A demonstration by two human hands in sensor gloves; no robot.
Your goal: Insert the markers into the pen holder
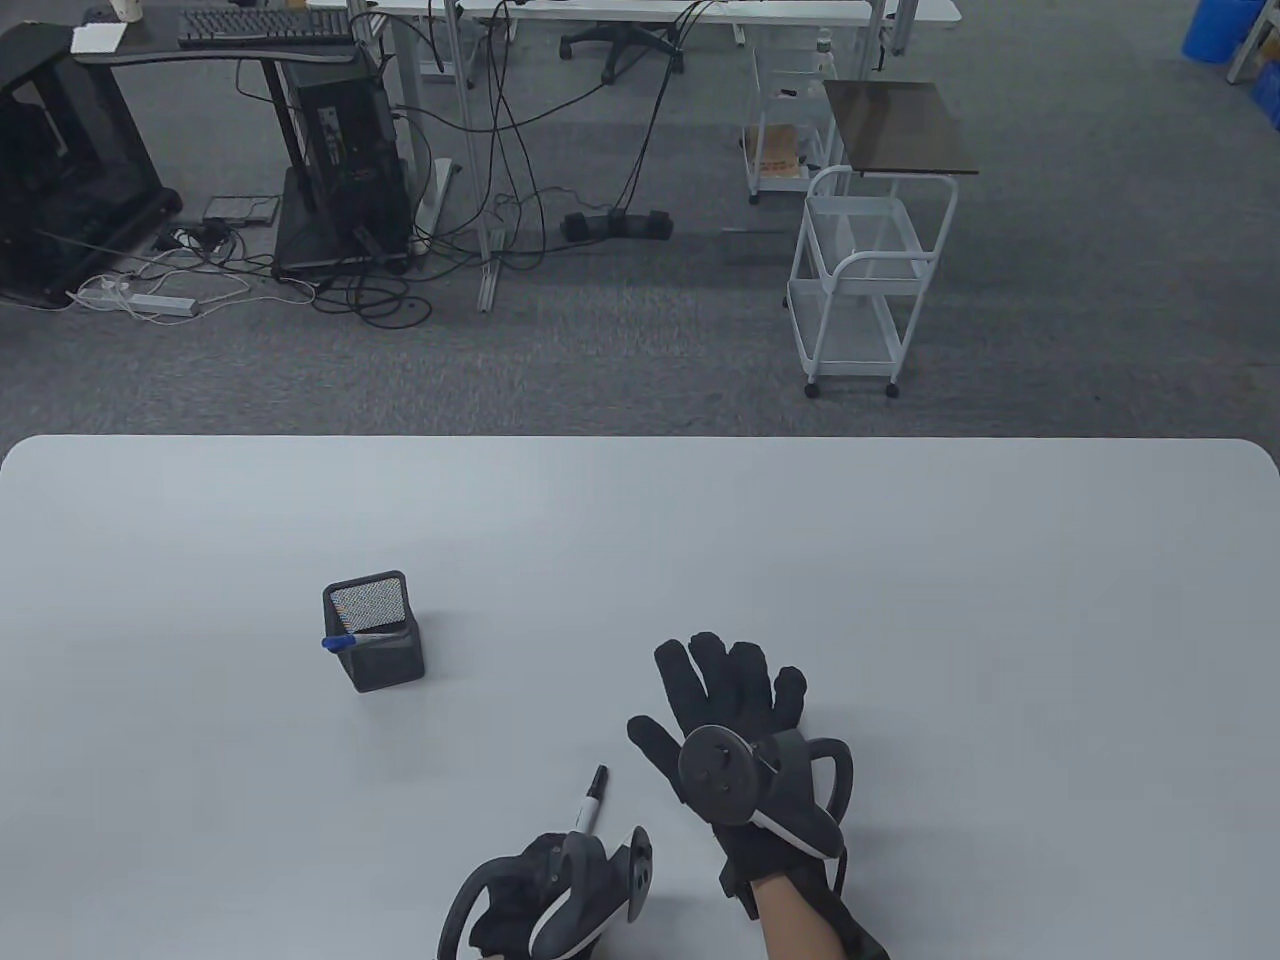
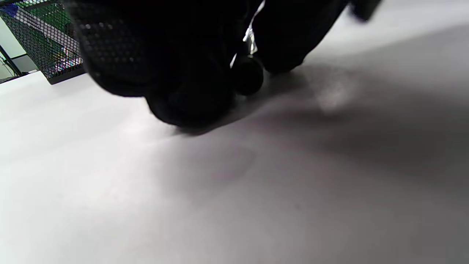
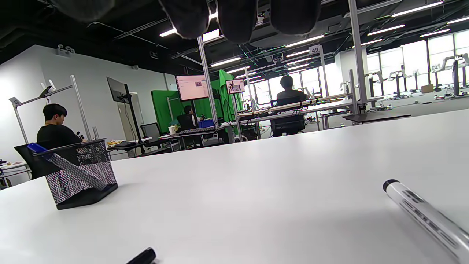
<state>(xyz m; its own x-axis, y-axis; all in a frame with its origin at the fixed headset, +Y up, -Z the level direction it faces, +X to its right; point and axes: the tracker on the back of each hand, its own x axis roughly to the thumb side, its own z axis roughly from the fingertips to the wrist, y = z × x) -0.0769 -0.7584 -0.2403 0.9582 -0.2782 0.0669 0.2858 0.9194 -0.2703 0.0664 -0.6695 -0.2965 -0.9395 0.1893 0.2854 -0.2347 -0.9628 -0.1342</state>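
A black-capped marker (image 1: 591, 800) lies near the bench's (image 1: 900, 560) near edge, its rear end under the fingers (image 2: 176, 91) of the left hand (image 1: 545, 895), which close around the barrel in a grasp, the marker not yet lifted. A blue-capped marker (image 1: 338, 642) already leans inside the mesh pen holder (image 1: 375, 630), which stands left of centre, well apart from both hands. The right hand (image 1: 735, 730) rests flat beside the black-capped marker, fingers (image 1: 715, 665) spread and grasping nothing; its wrist view shows another marker (image 3: 425, 216) lying on the bench close by, though the table view hides it. By this evidence the task looks partly done: one marker in, at least one, likely two, left to carry over. The bench is a plain white top with rounded corners; beyond its far edge are grey carpet, a white wire cart (image 1: 865, 280), desks and tangled cables (image 1: 500, 170).
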